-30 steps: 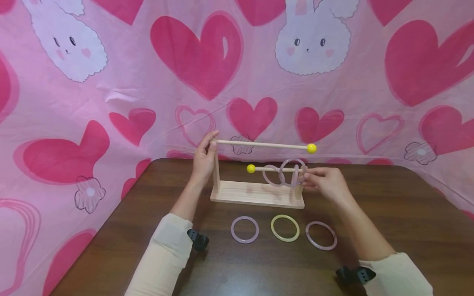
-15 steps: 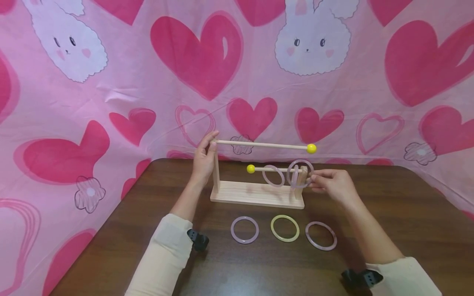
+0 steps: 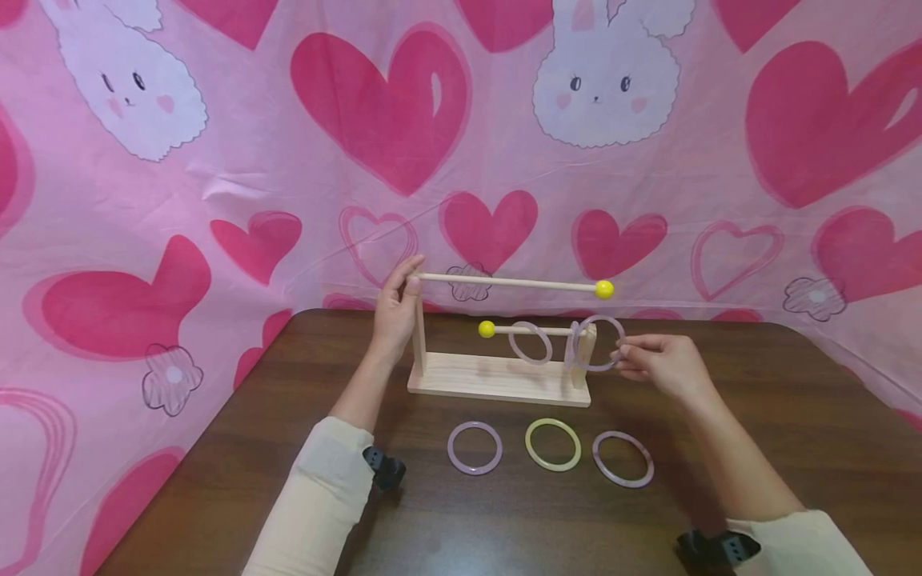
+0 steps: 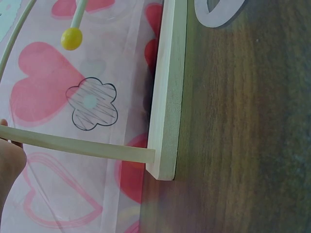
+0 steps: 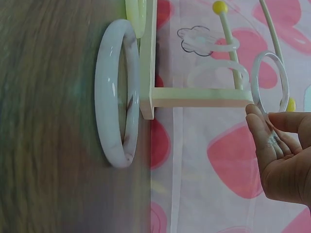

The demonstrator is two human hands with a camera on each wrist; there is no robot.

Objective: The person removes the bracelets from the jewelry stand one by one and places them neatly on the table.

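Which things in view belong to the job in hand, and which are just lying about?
Likely part of the job:
wooden stand, held by the left hand
pale ring, pinched by the right hand
two rings on the lower rod
probably three loose rings on the table

Just around:
pink backdrop
black wrist devices

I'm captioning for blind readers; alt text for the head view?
A person's right hand pinches a pale purple ring by a wooden stand, while the left hand grips the stand's taller post. Two rings hang on the lower rod; two purple rings and a yellow ring lie on the table.
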